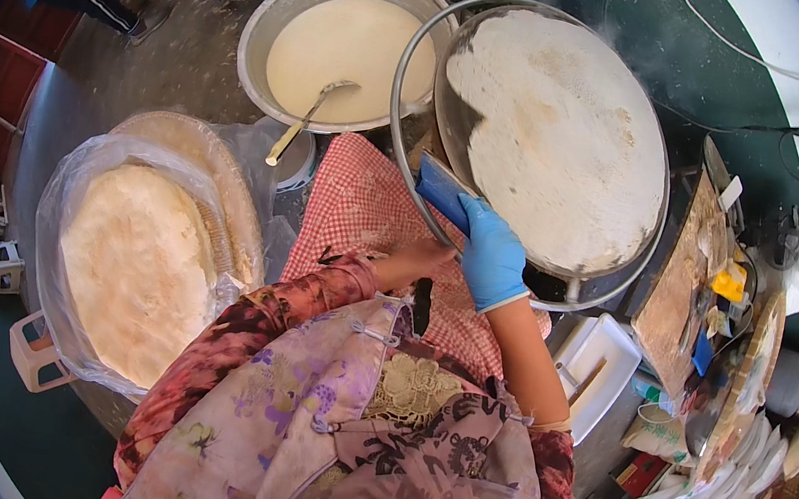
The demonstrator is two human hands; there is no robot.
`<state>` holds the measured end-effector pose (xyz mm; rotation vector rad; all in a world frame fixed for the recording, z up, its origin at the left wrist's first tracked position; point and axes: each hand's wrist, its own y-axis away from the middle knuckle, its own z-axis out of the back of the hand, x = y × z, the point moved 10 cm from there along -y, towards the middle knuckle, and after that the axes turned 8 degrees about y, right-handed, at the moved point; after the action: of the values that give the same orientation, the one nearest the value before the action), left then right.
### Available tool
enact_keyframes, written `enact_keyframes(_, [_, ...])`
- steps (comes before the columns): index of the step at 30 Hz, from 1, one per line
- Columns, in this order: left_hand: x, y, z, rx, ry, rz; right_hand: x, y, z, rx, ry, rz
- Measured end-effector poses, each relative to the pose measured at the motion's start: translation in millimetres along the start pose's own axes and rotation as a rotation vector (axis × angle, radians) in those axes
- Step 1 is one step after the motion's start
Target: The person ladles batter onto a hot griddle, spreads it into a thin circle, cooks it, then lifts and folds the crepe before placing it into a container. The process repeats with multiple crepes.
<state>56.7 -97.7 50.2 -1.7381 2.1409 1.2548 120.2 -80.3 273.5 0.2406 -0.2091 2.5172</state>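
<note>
My right hand (492, 254), in a blue glove, is closed round a flat blue scraper (443, 195) at the near left edge of a large round griddle (461, 141). A thin, pale sheet of batter (561, 135) covers most of the griddle, with a ragged gap at its left side. A metal ring (401, 98) runs around the griddle. My bare left hand (414, 264) is low beside the ring, over the red checked cloth (355, 205) on my lap; its fingers are mostly hidden.
Left of the griddle stands a metal basin (256, 54) of pale batter with a ladle (303, 122) in it. Farther left, a plastic-wrapped stack of round flatbreads (135, 265) rests on a stool (40, 354). At right are a white tray (602, 357) and a cluttered board (682, 287).
</note>
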Motion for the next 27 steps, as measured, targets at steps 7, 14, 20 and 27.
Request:
enact_keyframes(7, [-62.3, 4.4, 64.1, -0.261, 0.273, -0.095, -14.0, -13.7, -6.2, 0.017, -0.022, -0.009])
enact_keyframes(14, [-195.0, -36.5, 126.5, -0.363, -0.075, -0.373, -10.0, -63.0, -26.1, -0.013, 0.065, -0.013])
enact_keyframes(20, [-165.5, -28.0, 106.9, -0.361, -0.133, -0.316, -7.9, -92.6, -35.1, -0.027, 0.112, -0.070])
enact_keyframes(27, [-37.5, 6.2, 12.7, -0.288, -0.100, -0.125, -7.4, -113.2, -35.6, -0.042, 0.130, -0.065])
